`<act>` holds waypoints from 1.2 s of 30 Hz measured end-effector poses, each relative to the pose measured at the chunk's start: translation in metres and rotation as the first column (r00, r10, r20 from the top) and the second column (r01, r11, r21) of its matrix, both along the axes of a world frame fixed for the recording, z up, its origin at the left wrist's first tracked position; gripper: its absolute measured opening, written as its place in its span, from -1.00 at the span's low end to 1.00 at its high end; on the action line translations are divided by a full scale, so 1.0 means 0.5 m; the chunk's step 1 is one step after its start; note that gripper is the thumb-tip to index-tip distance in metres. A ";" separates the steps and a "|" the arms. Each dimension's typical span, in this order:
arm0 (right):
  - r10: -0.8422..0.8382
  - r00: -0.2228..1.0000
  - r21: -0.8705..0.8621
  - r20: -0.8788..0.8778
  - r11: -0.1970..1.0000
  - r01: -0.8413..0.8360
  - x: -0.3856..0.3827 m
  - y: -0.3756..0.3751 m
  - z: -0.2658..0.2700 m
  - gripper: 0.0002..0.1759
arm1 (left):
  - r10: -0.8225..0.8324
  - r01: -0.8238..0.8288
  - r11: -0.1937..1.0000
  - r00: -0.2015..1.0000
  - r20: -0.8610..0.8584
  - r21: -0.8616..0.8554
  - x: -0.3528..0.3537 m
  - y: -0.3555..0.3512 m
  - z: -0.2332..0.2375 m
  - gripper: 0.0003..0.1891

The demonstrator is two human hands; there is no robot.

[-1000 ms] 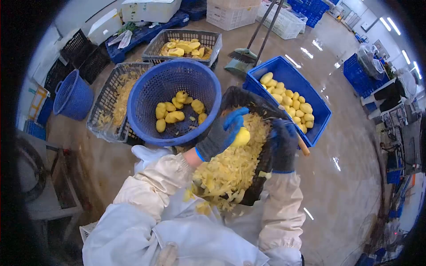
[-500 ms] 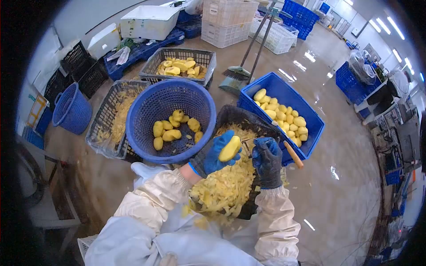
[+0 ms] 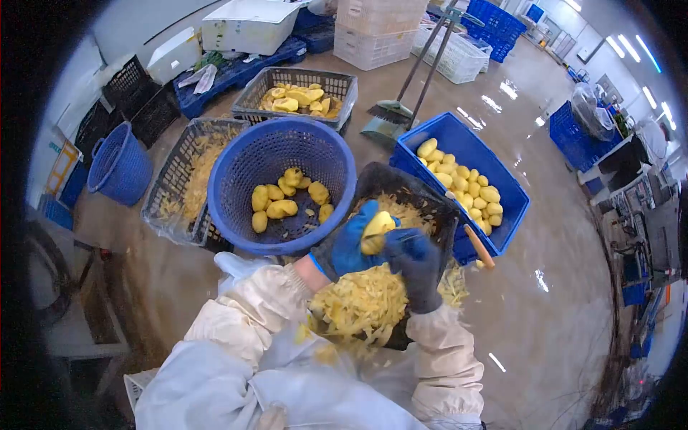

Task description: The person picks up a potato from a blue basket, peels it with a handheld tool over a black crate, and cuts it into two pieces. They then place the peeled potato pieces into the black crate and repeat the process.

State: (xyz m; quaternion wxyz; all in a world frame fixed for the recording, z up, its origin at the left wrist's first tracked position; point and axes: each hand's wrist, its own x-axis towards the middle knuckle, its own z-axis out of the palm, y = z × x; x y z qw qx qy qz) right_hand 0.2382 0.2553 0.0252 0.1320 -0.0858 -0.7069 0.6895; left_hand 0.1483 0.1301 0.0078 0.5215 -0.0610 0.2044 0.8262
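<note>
My left hand point(image 3: 355, 240), in a blue and dark work glove, is closed around a pale yellow potato point(image 3: 378, 228), held over a dark crate point(image 3: 383, 179) full of peelings. My right hand point(image 3: 414, 261), gloved too and smeared by motion, is right against the potato. Its fingers are closed on a peeler, whose metal head is hidden now but showed a moment ago. A heap of potato peelings point(image 3: 362, 304) lies below both hands.
A blue basket point(image 3: 236, 161) holding several potatoes stands left. To the right, a blue bin point(image 3: 512, 215) contains peeled potatoes; a wooden handle point(image 3: 479, 247) rests at its near edge. Black crates point(image 3: 344, 89), a broom and dustpan point(image 3: 387, 125) stand beyond on the wet floor.
My right hand has moved left, bringing the peeler from beside the potato up against it. The potato has tilted slightly in my left hand. The whole view has shifted a little.
</note>
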 end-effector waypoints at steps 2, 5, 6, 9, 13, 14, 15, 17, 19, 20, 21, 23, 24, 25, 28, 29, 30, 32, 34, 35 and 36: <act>-0.022 0.999 -0.030 0.047 0.999 0.024 -0.005 0.006 0.000 -0.91 | -0.132 0.128 0.989 0.990 0.051 0.075 -0.004 0.005 -0.042 -0.56; -0.187 0.982 -0.087 -0.038 0.979 0.183 -0.045 0.093 -0.076 -0.89 | -0.103 0.062 0.988 0.947 -0.304 -0.142 0.002 -0.001 -0.067 -0.56; -0.335 0.926 -0.142 -0.172 0.939 0.314 -0.057 0.126 -0.102 -0.88 | -0.206 0.211 0.977 0.937 -0.283 -0.016 0.003 -0.008 -0.034 -0.55; -0.345 0.867 0.199 -0.361 0.879 0.433 -0.048 0.141 -0.061 -0.86 | -0.176 0.184 0.983 0.961 -0.214 0.018 -0.006 -0.001 -0.049 -0.50; -0.052 0.998 -0.133 0.029 0.989 0.056 -0.003 0.008 -0.005 -0.89 | -0.075 0.079 0.993 0.996 -0.040 0.089 -0.019 0.002 -0.060 -0.50; 0.031 0.998 -0.037 0.054 0.999 -0.029 0.001 -0.012 -0.012 -0.89 | -0.023 0.025 0.996 0.999 -0.033 0.090 -0.018 0.004 -0.059 -0.51; 0.030 0.998 -0.040 0.057 0.999 -0.028 -0.002 -0.018 -0.025 -0.89 | 0.008 -0.003 0.997 0.998 -0.068 0.079 -0.023 0.005 -0.080 -0.55; 0.028 0.985 0.208 -0.171 0.978 0.008 -0.016 -0.024 -0.045 -0.88 | -0.022 0.023 0.999 0.999 -0.037 0.046 -0.023 0.002 -0.080 -0.56; 0.031 0.997 0.128 -0.072 0.992 -0.022 -0.010 -0.009 -0.026 -0.87 | -0.046 0.046 0.999 0.999 -0.003 0.020 -0.023 0.003 -0.081 -0.57; 0.040 0.999 0.043 0.023 0.998 -0.041 -0.007 -0.005 -0.017 -0.86 | -0.094 0.098 0.990 0.995 -0.044 0.105 -0.023 0.004 -0.081 -0.58; 0.001 1.000 0.034 0.016 0.999 -0.002 -0.008 -0.009 -0.026 -0.85 | -0.140 0.155 0.971 0.986 -0.089 0.185 -0.022 0.006 -0.080 -0.59; 0.009 0.999 -0.029 0.031 1.000 -0.008 -0.009 0.003 -0.027 -0.86 | -0.102 0.112 0.990 0.988 -0.115 0.090 -0.007 0.008 -0.044 -0.56; 0.022 0.999 -0.087 0.044 0.996 -0.018 -0.010 0.009 -0.027 -0.86 | -0.060 0.061 0.998 0.987 -0.147 -0.001 0.001 0.010 -0.025 -0.54; 0.026 0.999 -0.086 0.047 0.996 -0.022 -0.011 0.008 -0.028 -0.86 | -0.056 0.057 0.998 0.988 -0.143 0.001 -0.001 0.012 -0.033 -0.54; -0.011 1.000 -0.050 0.020 0.999 0.012 -0.012 0.005 -0.025 -0.90 | -0.084 0.097 0.994 0.973 -0.215 0.049 -0.008 0.015 -0.048 -0.52; -0.002 0.999 -0.022 0.053 1.000 0.004 -0.009 0.007 -0.018 -0.90 | -0.089 0.099 0.994 0.977 -0.193 0.046 -0.005 0.013 -0.032 -0.52; 0.005 0.996 0.004 0.087 1.000 -0.005 -0.006 0.009 -0.014 -0.90 | -0.095 0.103 0.994 0.981 -0.170 0.043 -0.003 0.011 -0.024 -0.52; -0.101 0.993 0.096 -0.064 0.990 0.107 -0.014 0.036 -0.020 -0.90 | -0.125 0.136 0.990 0.971 -0.203 0.042 0.002 0.005 -0.028 -0.51; -0.184 0.957 0.173 -0.223 0.959 0.225 -0.033 0.104 -0.048 -0.91 | -0.175 0.193 0.980 0.946 -0.273 0.042 0.006 -0.003 -0.034 -0.50; -0.240 0.894 0.310 -0.379 0.877 0.367 -0.047 0.160 -0.084 -0.91 | -0.199 0.222 0.974 0.929 -0.312 0.038 0.007 -0.006 -0.038 -0.49; -0.250 0.851 0.364 -0.462 0.821 0.439 -0.048 0.166 -0.081 -0.91 | -0.227 0.254 0.967 0.908 -0.354 0.032 0.005 -0.006 -0.039 -0.47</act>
